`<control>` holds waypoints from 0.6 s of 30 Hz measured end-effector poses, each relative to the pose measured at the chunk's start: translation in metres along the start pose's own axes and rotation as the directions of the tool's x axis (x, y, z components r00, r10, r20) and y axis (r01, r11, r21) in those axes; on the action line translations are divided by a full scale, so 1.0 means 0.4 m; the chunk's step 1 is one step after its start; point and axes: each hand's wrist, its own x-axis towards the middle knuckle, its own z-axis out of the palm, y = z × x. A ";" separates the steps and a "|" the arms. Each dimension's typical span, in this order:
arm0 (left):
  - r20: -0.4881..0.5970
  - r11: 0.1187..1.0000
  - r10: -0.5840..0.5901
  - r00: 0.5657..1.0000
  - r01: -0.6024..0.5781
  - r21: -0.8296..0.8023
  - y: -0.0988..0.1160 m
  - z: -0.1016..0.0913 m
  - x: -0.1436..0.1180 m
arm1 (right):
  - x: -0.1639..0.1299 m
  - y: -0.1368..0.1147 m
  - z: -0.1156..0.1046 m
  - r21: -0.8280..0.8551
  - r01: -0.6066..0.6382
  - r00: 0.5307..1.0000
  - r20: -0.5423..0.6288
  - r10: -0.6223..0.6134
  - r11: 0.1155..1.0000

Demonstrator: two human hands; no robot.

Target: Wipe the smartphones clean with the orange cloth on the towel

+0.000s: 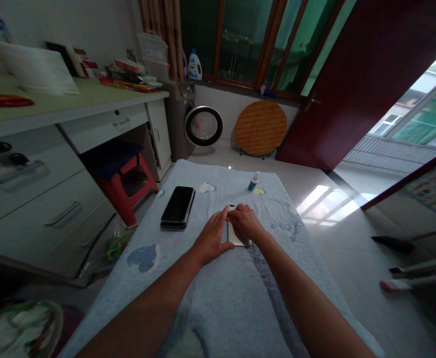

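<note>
A gold-and-white smartphone (pixel 237 237) lies on the cloth-covered table between my hands, its upper part largely hidden by fingers. Along its left side rests my left hand (pixel 213 232), thumb at the lower edge and fingers near the top, holding it. My right hand (pixel 244 221) is closed over the phone's upper part with bent fingers; what they pinch, if anything, is hidden. Left of my hands, a black-screened phone (pixel 178 205) lies on top of another dark flat device. A small spray bottle (pixel 253 182) with a blue label stands upright beyond my right hand.
A pale blue patterned cloth (pixel 218 288) covers the table. At left are a red stool (pixel 130 184) and a drawer desk (pixel 64 174). Behind stand an open washing machine (pixel 180 117) and a round wooden tabletop (pixel 261 128). A dark red door (pixel 337 84) is at right.
</note>
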 end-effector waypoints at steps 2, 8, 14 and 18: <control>-0.008 1.000 -0.006 1.000 0.006 0.021 0.002 0.000 0.000 | 0.002 -0.010 0.012 -0.037 0.050 0.999 0.000 -0.050 0.998; -0.046 0.994 0.003 0.999 0.002 0.106 0.004 0.007 -0.003 | -0.074 -0.040 0.014 0.015 0.166 0.986 0.033 -0.166 0.986; -0.046 0.990 0.025 0.999 -0.019 0.138 0.005 0.009 -0.005 | -0.138 -0.039 0.004 0.173 0.208 0.976 0.024 -0.216 0.963; -0.034 0.992 0.005 0.999 0.000 0.124 0.011 0.004 -0.006 | -0.100 -0.017 0.005 0.137 0.129 0.991 0.011 -0.132 0.982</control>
